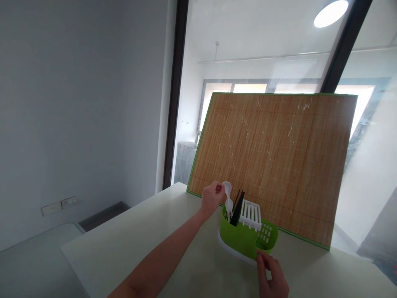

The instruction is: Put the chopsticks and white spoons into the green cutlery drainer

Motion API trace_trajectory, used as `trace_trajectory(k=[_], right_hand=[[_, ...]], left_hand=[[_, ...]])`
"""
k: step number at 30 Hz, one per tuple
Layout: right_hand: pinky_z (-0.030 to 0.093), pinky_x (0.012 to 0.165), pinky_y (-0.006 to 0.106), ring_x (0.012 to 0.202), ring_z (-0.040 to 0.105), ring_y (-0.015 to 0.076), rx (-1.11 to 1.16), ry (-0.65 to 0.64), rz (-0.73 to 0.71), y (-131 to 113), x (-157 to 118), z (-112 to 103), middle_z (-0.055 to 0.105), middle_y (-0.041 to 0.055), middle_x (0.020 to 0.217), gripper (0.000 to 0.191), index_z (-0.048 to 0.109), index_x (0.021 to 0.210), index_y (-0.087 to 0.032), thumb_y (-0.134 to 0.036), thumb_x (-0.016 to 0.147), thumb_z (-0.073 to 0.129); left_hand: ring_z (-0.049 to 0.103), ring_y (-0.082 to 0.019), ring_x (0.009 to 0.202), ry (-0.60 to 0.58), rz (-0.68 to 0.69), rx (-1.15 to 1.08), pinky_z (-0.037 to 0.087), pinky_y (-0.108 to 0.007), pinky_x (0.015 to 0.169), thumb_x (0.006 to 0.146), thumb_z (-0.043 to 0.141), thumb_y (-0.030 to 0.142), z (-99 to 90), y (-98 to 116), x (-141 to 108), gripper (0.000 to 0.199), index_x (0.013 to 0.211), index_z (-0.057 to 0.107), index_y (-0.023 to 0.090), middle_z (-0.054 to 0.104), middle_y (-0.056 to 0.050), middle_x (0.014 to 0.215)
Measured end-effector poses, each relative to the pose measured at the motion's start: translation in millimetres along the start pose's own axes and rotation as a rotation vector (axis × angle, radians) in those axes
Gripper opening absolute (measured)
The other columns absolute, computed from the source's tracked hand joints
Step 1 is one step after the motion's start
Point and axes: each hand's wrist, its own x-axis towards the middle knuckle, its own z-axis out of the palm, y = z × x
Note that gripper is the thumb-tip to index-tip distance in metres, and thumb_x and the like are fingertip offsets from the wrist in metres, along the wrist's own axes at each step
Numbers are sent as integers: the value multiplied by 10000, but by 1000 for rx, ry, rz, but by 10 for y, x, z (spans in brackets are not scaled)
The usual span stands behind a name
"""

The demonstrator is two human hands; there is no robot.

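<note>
My left hand (211, 198) is stretched out over the table and grips a white plastic spoon (227, 189) just above a green cutlery caddy (240, 239). The caddy stands on a white base and holds another white spoon (229, 207), dark chopsticks (238, 205) and a white slotted insert (251, 214). My right hand (271, 277) rests at the caddy's near right edge, fingertips touching its rim and base.
A large bamboo mat with green trim (273, 161) leans upright behind the caddy against a glass partition. The white table (124, 248) ends at the left, with a drop to the floor. A grey wall stands at the left.
</note>
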Motion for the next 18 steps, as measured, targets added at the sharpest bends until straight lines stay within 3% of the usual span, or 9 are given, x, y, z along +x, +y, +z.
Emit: trace_trajectory(k=[4,10,13,18], right_hand=[[435,696,335,726,544,192,-68,-116,119,231,43,-28,577,39,826,446,605,1022,-211,-568,797,459],[453,725,366,722,549,212,-197,-420,200,588,132,-133,647,59,829,437,644,952,-204,-545,762,448],[447,756,363,725,561,203,-261,-512,193,653,142,-170,667,62,903,413,640,953,-203,-506,786,415],[446,764,345,727,590,204,-304,-616,207,652,113,-194,657,71,861,453,624,990,-162,-483,792,373]], left_hand=[[633,-117,655,-105,-74,168,438,-215,602,843,508,323,203,-224,-29,194,783,612,171,686,-19,768],[630,-136,669,-196,-144,299,416,-231,605,829,511,316,380,-455,-131,202,787,648,173,686,-28,745],[631,-161,727,-241,-154,370,417,-246,618,812,525,302,450,-492,-141,181,781,656,181,689,-37,780],[627,-201,780,-326,-115,478,424,-275,646,766,569,287,521,-473,-134,141,732,658,182,678,-50,786]])
